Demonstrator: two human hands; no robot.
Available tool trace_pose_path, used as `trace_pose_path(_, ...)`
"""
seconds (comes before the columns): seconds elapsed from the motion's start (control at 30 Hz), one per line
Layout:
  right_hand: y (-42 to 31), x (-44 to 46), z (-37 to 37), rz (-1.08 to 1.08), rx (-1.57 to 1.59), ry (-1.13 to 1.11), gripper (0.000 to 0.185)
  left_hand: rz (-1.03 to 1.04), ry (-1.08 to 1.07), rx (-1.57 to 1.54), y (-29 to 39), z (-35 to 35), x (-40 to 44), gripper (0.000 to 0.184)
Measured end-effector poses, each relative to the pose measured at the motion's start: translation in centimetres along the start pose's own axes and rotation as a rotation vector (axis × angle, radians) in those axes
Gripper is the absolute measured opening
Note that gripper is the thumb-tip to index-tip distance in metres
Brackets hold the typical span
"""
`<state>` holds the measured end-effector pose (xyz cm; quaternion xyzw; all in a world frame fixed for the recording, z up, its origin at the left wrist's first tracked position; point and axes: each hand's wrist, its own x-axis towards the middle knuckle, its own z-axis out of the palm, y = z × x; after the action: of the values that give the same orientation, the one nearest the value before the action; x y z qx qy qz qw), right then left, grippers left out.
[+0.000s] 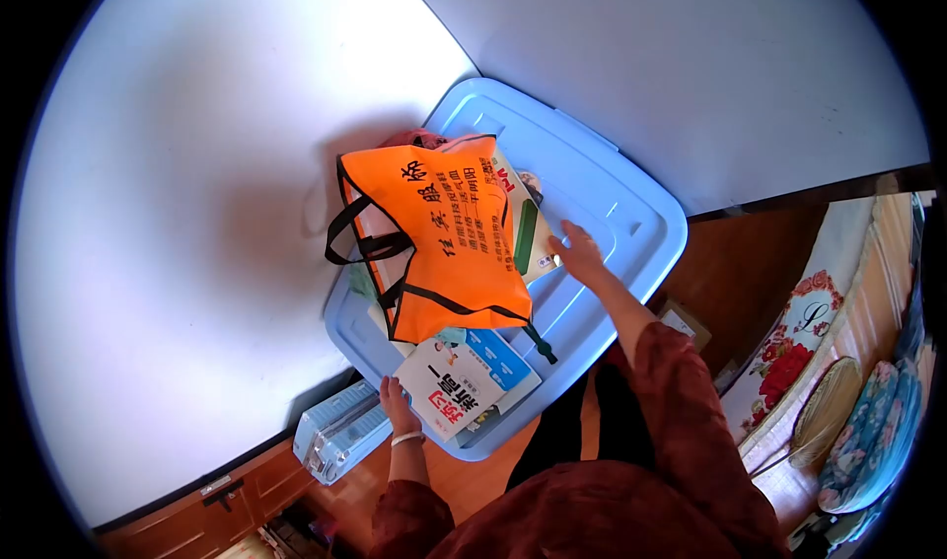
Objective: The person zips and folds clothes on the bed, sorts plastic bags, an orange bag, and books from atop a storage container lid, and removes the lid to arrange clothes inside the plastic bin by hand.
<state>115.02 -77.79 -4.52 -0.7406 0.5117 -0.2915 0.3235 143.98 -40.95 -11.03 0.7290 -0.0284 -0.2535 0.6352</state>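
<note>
A: What stands furthest left?

B: A light-blue plastic case (340,433), just beyond the left edge of the blue tub lid (631,204). The person's left hand (400,413) is beside it, at the near left edge of the lid, close to the white-and-blue book (444,389).

A: Are those fingers gripping the book?

B: It is impossible to tell. They point away from the body, next to the cover's left edge, but contact is unclear. For steady handling, a flat palm along that edge would probably serve better than a pinch at one corner, since the cover could bend.

A: And the orange bag (444,219)?

B: It lies left of the lid's middle, on top of other things. It overlaps the far side of the book, and its black handles (370,243) loop out to the left. The fabric looks limp and creased, so support from beneath probably suits it more than a tug on one handle, which might drag whatever lies under it.

A: What about further right?

B: A beige-and-green package (540,255) shows from under the bag's right side. The right hand (584,255) is just beside it, fingers spread fairly wide with nothing visible between them. That spread seems well suited to bracing a broad edge; gentle, even pressure from both sides should keep the pile from slipping.
</note>
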Motion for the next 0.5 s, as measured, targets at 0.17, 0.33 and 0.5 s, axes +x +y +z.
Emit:
trace_pose_path(0.17,-8.3,0.9,1.7,0.333,-0.074,-0.181,0.040,-0.057,0.098,-0.020,-0.5,-3.8,2.6,0.060)
trace_pose_path(0.33,-10.5,-1.7,3.4,-0.064,-0.032,-0.041,0.032,-0.062,0.063,0.061,0.0,-3.4,4.6,0.061)
trace_pose_path(0.5,-9.0,-1.8,3.8,-0.059,0.051,0.137,0.025,-0.059,0.012,0.035,1.5,-0.8,5.0,0.067)
